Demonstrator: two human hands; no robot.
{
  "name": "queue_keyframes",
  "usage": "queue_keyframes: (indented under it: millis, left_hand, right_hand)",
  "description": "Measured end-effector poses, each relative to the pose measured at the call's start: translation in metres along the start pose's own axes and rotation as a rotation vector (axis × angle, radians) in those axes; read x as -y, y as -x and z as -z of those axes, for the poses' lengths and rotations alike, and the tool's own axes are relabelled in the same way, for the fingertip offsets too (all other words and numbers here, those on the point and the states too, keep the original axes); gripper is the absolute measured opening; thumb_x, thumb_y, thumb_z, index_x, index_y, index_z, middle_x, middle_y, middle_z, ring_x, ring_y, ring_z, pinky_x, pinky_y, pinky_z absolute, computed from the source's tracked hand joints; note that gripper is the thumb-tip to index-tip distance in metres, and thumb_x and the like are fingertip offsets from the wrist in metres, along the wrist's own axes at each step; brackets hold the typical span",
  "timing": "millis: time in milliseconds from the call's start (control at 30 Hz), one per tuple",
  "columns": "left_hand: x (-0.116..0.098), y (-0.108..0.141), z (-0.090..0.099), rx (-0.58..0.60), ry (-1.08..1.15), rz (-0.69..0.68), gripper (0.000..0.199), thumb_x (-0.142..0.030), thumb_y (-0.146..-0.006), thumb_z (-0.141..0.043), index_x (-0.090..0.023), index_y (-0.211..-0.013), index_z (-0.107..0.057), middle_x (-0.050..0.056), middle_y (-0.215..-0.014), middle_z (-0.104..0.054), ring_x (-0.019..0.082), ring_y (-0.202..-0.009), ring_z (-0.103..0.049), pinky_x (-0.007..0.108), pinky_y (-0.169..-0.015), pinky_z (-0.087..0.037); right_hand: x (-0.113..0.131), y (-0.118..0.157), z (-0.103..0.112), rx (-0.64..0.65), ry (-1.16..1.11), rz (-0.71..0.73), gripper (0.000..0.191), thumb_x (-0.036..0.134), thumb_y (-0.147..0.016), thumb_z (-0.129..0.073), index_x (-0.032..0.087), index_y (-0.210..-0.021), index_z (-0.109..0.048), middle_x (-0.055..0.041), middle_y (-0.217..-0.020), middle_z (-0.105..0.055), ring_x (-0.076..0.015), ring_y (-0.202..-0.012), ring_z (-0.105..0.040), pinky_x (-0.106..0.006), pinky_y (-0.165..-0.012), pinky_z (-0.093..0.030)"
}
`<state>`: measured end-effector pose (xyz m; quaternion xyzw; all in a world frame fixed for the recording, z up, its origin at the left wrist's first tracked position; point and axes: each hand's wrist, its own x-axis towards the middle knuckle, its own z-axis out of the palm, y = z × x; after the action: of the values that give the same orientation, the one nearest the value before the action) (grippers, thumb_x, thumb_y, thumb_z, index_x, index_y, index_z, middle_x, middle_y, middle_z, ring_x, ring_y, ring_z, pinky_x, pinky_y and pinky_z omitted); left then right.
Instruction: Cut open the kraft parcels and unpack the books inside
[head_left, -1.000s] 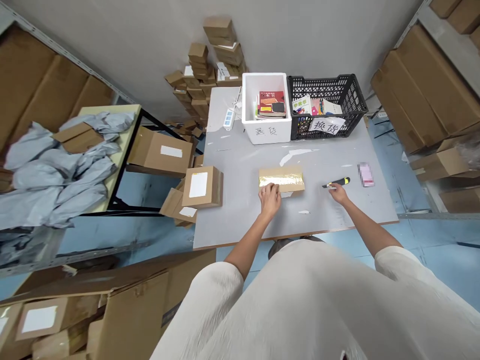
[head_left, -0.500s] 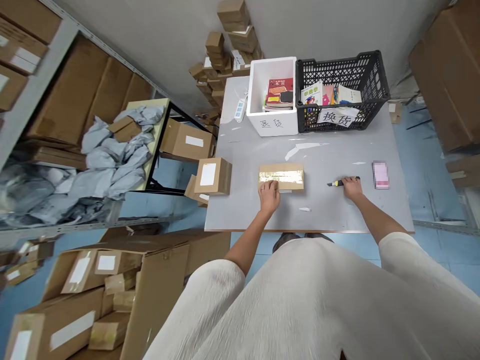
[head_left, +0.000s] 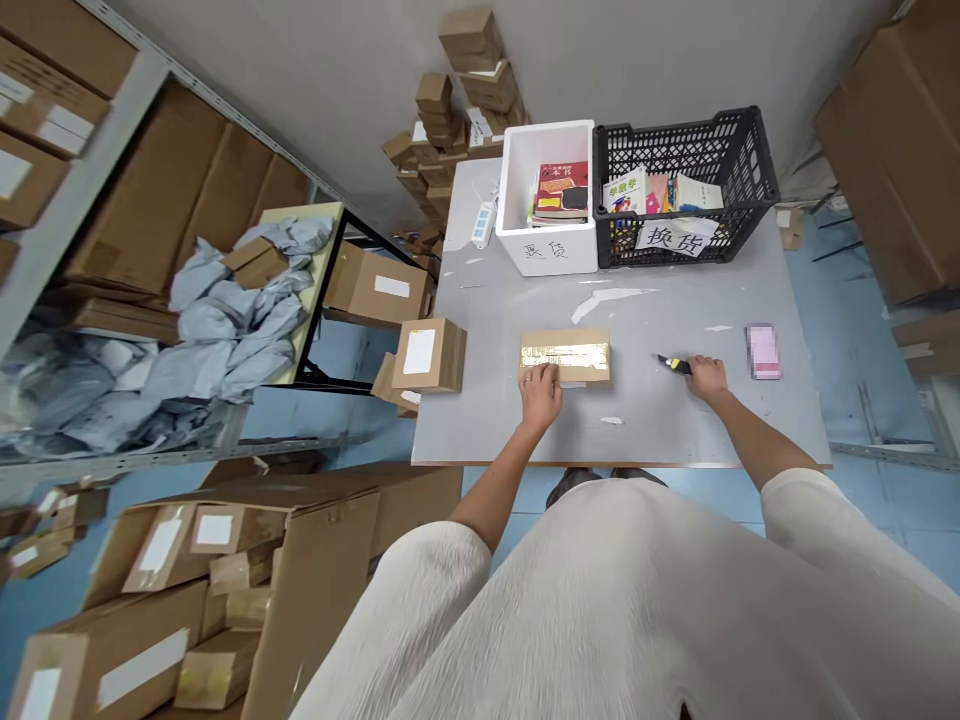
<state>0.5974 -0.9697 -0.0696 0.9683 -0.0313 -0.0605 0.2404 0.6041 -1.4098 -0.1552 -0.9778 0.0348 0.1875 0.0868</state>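
A taped cardboard box (head_left: 585,358) lies on the table in front of me, a shiny strip of tape along its top. My left hand (head_left: 540,398) grips its near left edge, fingers curled over the top. To the right, my right hand (head_left: 707,378) is closed around a black-and-yellow utility knife (head_left: 679,366). The knife's blade points left and slightly away from me, with a gap between it and the box. Part of the handle is hidden in the fingers.
At the table's (head_left: 510,440) back stand a white bin (head_left: 551,250) and a black crate (head_left: 686,250), both holding books. A pink blurred item (head_left: 764,352) lies at right. A labelled box (head_left: 429,355) sits by the left edge; a large carton (head_left: 315,600) of parcels stands lower left.
The knife in my right hand has turned so its blade end points a little farther from me. My left hand stays on the box. The whole view has shifted slightly.
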Motion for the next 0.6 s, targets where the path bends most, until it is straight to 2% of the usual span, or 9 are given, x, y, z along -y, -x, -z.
queue_keyframes:
  millis: [167, 333, 467, 600]
  left_hand:
    - [0.008, 0.002, 0.001, 0.013, 0.057, -0.056, 0.058, -0.019, -0.098, -0.053, -0.027, -0.154, -0.064, 0.015, -0.159, -0.062, 0.038, -0.154, -0.049, 0.057, -0.128, -0.036]
    - [0.019, 0.005, 0.006, 0.061, 0.088, -0.187, 0.062, -0.016, -0.096, -0.051, -0.025, -0.157, -0.061, 0.015, -0.163, -0.059, 0.035, -0.155, -0.049, 0.054, -0.130, -0.035]
    - [0.028, 0.003, 0.014, 0.073, 0.131, -0.277, 0.063, -0.014, -0.096, -0.048, -0.026, -0.156, -0.061, 0.016, -0.163, -0.059, 0.033, -0.154, -0.051, 0.054, -0.130, -0.034]
    - [0.035, -0.002, 0.019, 0.011, 0.131, -0.238, 0.062, -0.015, -0.097, -0.049, -0.025, -0.158, -0.058, 0.018, -0.168, -0.054, 0.035, -0.163, -0.042, 0.058, -0.134, -0.025]
  right_hand:
    - [0.022, 0.001, 0.020, -0.113, -0.322, -0.078, 0.046, 0.033, -0.094, -0.059, 0.021, -0.136, -0.073, -0.0175, -0.134, -0.072, -0.0332, -0.115, -0.068, -0.045, -0.101, -0.053]
    - [0.069, 0.000, 0.059, -0.257, -0.599, -0.031, 0.045, 0.042, -0.099, -0.052, 0.019, -0.128, -0.077, -0.0154, -0.120, -0.077, -0.0328, -0.108, -0.072, -0.046, -0.102, -0.057]
    - [0.120, 0.004, 0.090, -0.204, -0.717, 0.075, 0.044, 0.046, -0.102, -0.053, 0.023, -0.134, -0.074, -0.0076, -0.104, -0.080, -0.0279, -0.086, -0.076, -0.044, -0.090, -0.061]
    - [0.173, 0.010, 0.111, -0.158, -0.605, 0.229, 0.043, 0.042, -0.101, -0.060, 0.024, -0.137, -0.075, -0.0060, -0.105, -0.084, -0.0293, -0.092, -0.078, -0.045, -0.095, -0.061]
